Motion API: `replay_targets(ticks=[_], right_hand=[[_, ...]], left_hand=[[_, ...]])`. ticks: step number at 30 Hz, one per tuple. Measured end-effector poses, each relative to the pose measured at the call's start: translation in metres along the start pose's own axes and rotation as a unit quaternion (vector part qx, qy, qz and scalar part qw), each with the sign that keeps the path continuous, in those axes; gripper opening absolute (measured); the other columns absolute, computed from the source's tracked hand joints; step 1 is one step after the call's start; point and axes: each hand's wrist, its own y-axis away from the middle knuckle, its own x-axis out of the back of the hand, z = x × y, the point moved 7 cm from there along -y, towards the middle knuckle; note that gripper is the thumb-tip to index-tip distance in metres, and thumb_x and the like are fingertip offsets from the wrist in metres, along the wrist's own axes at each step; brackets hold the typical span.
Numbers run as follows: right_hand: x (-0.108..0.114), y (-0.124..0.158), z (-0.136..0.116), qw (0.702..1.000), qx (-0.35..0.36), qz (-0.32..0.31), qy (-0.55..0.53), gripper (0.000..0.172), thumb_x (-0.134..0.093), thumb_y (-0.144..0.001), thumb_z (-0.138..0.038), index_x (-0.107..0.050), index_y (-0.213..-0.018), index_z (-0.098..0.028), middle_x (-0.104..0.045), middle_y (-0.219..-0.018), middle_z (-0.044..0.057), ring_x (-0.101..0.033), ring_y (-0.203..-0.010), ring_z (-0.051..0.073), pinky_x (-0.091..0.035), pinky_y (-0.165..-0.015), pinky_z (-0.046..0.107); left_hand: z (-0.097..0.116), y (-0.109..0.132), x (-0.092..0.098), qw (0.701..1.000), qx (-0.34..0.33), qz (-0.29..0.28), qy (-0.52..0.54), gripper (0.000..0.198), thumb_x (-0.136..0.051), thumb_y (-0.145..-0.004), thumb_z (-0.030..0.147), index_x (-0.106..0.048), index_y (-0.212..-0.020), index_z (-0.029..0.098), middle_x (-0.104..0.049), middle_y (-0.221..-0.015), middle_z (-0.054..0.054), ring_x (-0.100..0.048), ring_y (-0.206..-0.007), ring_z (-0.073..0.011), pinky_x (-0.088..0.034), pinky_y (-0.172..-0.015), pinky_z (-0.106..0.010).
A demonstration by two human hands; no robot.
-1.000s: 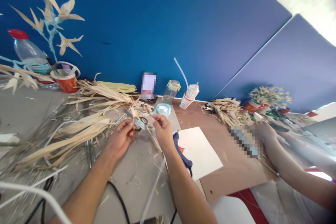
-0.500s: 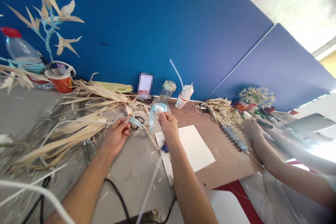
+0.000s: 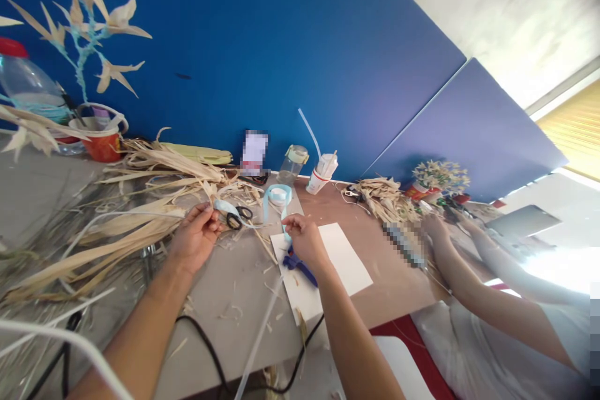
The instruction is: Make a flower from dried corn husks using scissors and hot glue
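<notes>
My left hand (image 3: pixel 197 232) is closed, thumb and fingers pinching the base of a dried corn husk piece (image 3: pixel 209 192). Light blue ribbon (image 3: pixel 225 207) shows at those fingertips. My right hand (image 3: pixel 304 239) has its fingers pinched together on a strand of the same ribbon, above a white sheet (image 3: pixel 335 262). The ribbon roll (image 3: pixel 280 194) lies on the table just beyond that hand, with loose loops hanging from it. Between my hands are scissors with black handles (image 3: pixel 240 217). A blue glue gun (image 3: pixel 299 264) rests on the sheet, partly behind my right forearm.
Dried corn husks (image 3: pixel 112 237) cover the left side. Along the blue partition stand a red cup (image 3: pixel 104 147), a phone (image 3: pixel 254 153), a glass jar (image 3: pixel 293 164) and a paper cup (image 3: pixel 319 180). A white tube and black cable cross the front. Another person's arms (image 3: pixel 473 281) are at right.
My right hand has moved from the ribbon roll toward me, and the roll now rests on the table. More of the glue gun and scissors shows. The view has shifted slightly.
</notes>
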Motion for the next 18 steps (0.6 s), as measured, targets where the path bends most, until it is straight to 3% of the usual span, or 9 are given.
replay_targets(ticks=[5,9,13,18], right_hand=[[-0.007,0.001,-0.01,0.999,-0.005,-0.01,0.045,0.013,-0.052,-0.075,-0.023,-0.064,-0.073,-0.018,-0.059,-0.066,0.0,-0.052,-0.063,0.014,-0.038,-0.061,0.024],[-0.009,0.0,-0.019,0.997,-0.001,-0.016,0.074,0.029,-0.049,-0.082,-0.035,-0.057,-0.059,-0.018,-0.049,-0.054,-0.002,-0.046,-0.055,0.014,-0.035,-0.056,0.025],[-0.015,0.0,-0.027,0.996,0.067,0.026,0.044,0.02,-0.044,-0.076,-0.015,-0.063,-0.075,-0.018,-0.063,-0.075,0.004,-0.056,-0.071,0.016,-0.041,-0.067,0.027],[-0.037,0.0,-0.023,0.998,0.048,-0.028,0.01,0.031,-0.045,-0.073,-0.011,-0.067,-0.093,-0.02,-0.064,-0.07,0.001,-0.056,-0.064,0.015,-0.041,-0.063,0.027]], left_hand=[[0.004,-0.001,0.001,1.0,-0.008,-0.004,-0.001,0.022,-0.077,-0.062,0.013,-0.058,-0.072,0.018,-0.058,-0.059,0.003,-0.044,-0.046,-0.0049,-0.044,-0.052,-0.019],[0.006,-0.002,0.003,1.0,-0.016,-0.003,0.01,0.023,-0.077,-0.062,0.011,-0.059,-0.074,0.019,-0.058,-0.058,0.004,-0.044,-0.047,-0.0057,-0.044,-0.052,-0.02],[0.009,-0.001,0.001,1.0,-0.019,-0.012,0.013,0.02,-0.076,-0.064,0.011,-0.06,-0.074,0.019,-0.059,-0.06,0.004,-0.044,-0.047,-0.0052,-0.044,-0.053,-0.02],[0.012,0.0,0.001,0.999,-0.024,-0.012,0.017,0.021,-0.076,-0.064,0.011,-0.06,-0.073,0.019,-0.058,-0.06,0.004,-0.045,-0.047,-0.005,-0.043,-0.053,-0.02]])
